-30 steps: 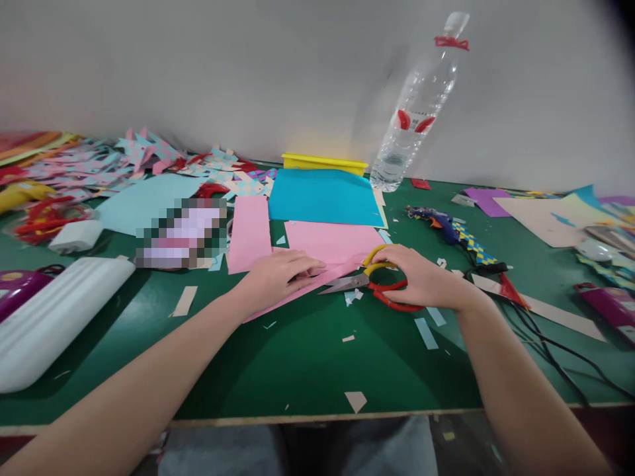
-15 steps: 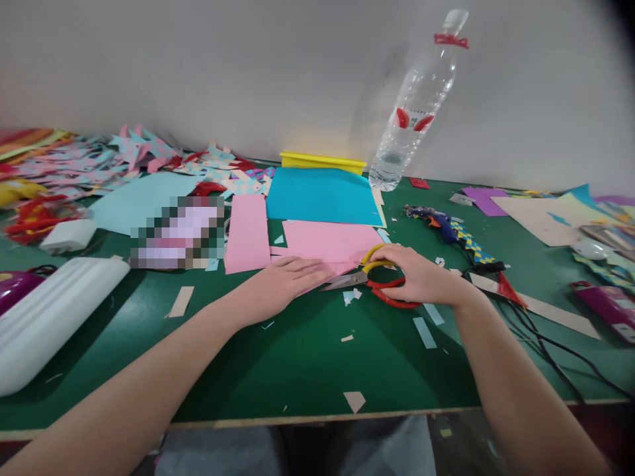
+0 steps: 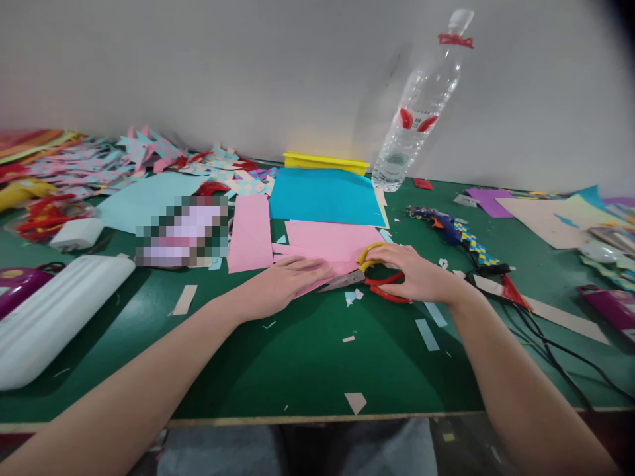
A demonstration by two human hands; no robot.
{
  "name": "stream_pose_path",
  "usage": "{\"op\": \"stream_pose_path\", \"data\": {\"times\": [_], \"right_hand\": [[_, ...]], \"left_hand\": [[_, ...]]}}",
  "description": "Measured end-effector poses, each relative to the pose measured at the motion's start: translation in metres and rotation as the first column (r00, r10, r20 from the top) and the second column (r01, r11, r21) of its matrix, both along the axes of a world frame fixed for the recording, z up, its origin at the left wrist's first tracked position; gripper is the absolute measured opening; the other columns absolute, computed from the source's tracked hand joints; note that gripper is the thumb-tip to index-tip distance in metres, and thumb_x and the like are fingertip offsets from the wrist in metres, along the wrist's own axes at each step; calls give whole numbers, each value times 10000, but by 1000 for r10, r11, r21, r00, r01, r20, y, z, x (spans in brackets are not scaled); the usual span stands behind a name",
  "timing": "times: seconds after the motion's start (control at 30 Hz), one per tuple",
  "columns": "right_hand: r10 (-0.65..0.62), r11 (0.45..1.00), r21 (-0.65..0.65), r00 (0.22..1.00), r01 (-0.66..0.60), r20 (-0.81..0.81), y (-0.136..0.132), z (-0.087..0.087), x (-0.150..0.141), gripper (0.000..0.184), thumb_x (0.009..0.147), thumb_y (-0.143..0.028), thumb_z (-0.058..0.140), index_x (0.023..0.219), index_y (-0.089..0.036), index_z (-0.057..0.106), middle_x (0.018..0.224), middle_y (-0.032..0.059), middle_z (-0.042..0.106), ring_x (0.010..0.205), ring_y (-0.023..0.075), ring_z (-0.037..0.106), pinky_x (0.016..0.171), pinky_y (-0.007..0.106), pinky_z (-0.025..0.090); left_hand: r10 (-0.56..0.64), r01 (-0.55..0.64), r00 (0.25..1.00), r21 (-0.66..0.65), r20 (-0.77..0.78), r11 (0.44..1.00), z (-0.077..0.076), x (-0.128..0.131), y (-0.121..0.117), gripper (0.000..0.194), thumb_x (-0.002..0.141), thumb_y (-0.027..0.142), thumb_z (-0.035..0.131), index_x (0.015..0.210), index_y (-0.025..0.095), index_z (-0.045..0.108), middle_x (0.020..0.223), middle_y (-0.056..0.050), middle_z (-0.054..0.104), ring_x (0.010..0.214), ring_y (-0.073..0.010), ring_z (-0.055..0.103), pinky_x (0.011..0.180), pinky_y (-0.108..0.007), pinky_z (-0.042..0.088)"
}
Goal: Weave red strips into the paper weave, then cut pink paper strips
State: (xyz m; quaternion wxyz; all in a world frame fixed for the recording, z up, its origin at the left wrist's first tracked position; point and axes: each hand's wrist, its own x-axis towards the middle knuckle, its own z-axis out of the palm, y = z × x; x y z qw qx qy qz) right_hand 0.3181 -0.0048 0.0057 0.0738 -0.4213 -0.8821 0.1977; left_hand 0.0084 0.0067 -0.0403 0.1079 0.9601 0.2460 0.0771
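Observation:
My left hand lies with fingers stretched out over pink paper, pressing it to the table. In my right hand is a pair of scissors with one yellow and one red handle. Their blades reach left along the near edge of the paper, close to my left fingertips; part of the pink paper sits between handle side and hand, and the exact bite of the blades is hidden. A separate pink sheet is left of my left hand. Beyond both hands a blue sheet lies flat.
A water bottle leans against the wall. To the left are a phone-like blurred object, a long white case and piled paper strips. Cables and a purple device lie right. Paper scraps dot the green table.
The scissors' handles have drawn closer together in my right hand. My left hand keeps its place on the pink paper. The whole view has shifted slightly.

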Motion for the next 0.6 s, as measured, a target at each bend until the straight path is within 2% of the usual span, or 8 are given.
{"op": "stream_pose_path", "data": {"times": [0.27,0.47,0.6], "right_hand": [[-15,1000,13,1000,14,24,-1,-1,3,456,779,-296,590,1227,-309,504,1352,44,503,1270,293,418,1039,509,275],[-26,999,19,1000,26,15,-2,0,-5,446,775,-287,589,1213,-317,509,1332,28,518,1267,277,421,1039,499,269],[-15,1000,8,1000,15,17,-4,2,-8,404,783,-317,585,1184,-301,531,1303,43,541,1227,278,463,1016,490,294]], "left_hand": [[-14,14,1000,-11,6,1000,2,0,0,512,986,146,256,1475,279,186,1513,-9,297,1386,-156,259,1127,-337,179],[25,-20,999,-106,40,994,1,-1,3,471,1006,196,235,1454,343,237,1505,27,314,1365,-174,300,1103,-353,242],[30,-24,999,-133,43,991,3,-1,2,467,1006,200,247,1451,342,245,1502,29,320,1370,-170,290,1114,-352,222]]}}
